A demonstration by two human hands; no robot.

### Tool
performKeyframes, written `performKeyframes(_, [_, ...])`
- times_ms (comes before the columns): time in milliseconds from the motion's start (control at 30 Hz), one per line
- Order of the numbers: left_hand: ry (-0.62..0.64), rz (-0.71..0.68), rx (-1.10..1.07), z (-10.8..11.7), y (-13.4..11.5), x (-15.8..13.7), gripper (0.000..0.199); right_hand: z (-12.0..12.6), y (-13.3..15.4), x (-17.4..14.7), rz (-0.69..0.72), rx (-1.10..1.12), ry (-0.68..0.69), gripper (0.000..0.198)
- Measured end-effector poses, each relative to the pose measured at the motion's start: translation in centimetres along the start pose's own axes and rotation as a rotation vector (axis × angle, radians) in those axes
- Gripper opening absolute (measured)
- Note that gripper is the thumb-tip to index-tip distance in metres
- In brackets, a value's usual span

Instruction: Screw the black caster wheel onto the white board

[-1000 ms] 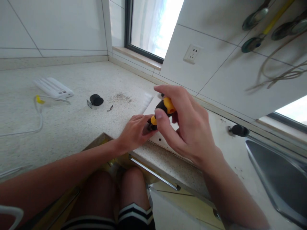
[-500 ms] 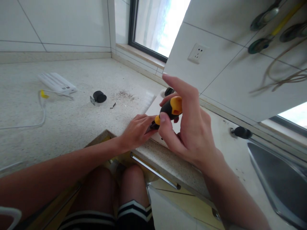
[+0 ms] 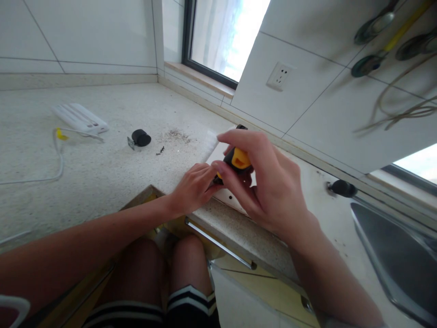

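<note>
My right hand (image 3: pixel 273 182) is wrapped round the black and yellow handle of a screwdriver (image 3: pixel 241 158), with the thumb along its side and the index finger reaching over the top. The tool tilts down toward my left hand (image 3: pixel 193 187), whose fingers are closed at a dark piece mostly hidden beneath the handle. Both hands are over a white panel (image 3: pixel 225 196) at the counter's front edge; a small dark hole shows in it. At the panel's far corner sits another black piece (image 3: pixel 241 127), partly covered by my right hand. The screwdriver's tip is hidden.
Left on the speckled counter (image 3: pixel 112 168) are a black caster with a metal plate (image 3: pixel 140 137), several dark screws (image 3: pixel 160 150), a white power bank (image 3: pixel 80 119) and a white cable (image 3: pixel 62 159). Another black caster (image 3: pixel 343 187) lies near the sink (image 3: pixel 392 255). Crumbs are scattered behind the screws.
My right hand and the screwdriver have moved slightly left and down, closer to my left hand. The index finger has bent lower over the handle. My left hand has barely moved.
</note>
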State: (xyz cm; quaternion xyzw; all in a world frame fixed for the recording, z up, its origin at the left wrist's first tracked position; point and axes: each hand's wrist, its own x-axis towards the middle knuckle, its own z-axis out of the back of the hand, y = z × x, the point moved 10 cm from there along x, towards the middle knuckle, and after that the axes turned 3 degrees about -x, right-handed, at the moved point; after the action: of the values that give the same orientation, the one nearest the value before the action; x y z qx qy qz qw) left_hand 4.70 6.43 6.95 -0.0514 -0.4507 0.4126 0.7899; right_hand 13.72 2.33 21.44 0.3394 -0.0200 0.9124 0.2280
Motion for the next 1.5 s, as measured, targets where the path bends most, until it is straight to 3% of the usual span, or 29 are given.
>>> performKeyframes(100, [-0.014, -0.015, 0.042, 0.1, -0.2, 0.0, 0.021, -0.3, 0.7, 0.0, 0.03, 0.003, 0.047, 0.04])
performKeyframes(267, [-0.072, -0.053, 0.06, 0.3, -0.2, 0.0, 0.025, 0.3, 0.2, -0.3, -0.013, -0.067, -0.081, 0.025])
performKeyframes(633, [-0.105, -0.101, 0.014, 0.9, -0.6, 0.2, 0.032, 1.6, 0.4, -0.8, 0.043, -0.04, -0.21, 0.044])
performKeyframes(900, [-0.089, -0.063, -0.018, 0.8, -0.3, 0.1, 0.033, 5.2, 0.9, -0.7, -0.021, -0.065, -0.398, 0.015])
performKeyframes(1067, [-0.091, -0.084, -0.005, 0.7, -0.4, 0.1, 0.031, 2.6, 0.8, -0.8, 0.071, -0.087, -0.299, 0.034])
performKeyframes(1200, [-0.097, -0.109, 0.017, 0.7, -0.5, 0.0, 0.023, 0.4, -0.1, -0.7, 0.048, -0.099, -0.203, 0.035])
performKeyframes(1500, [-0.003, 0.03, -0.004, 0.1, 0.0, 0.0, 0.018, 0.4, 1.4, -0.9, 0.126, -0.082, -0.184, 0.035])
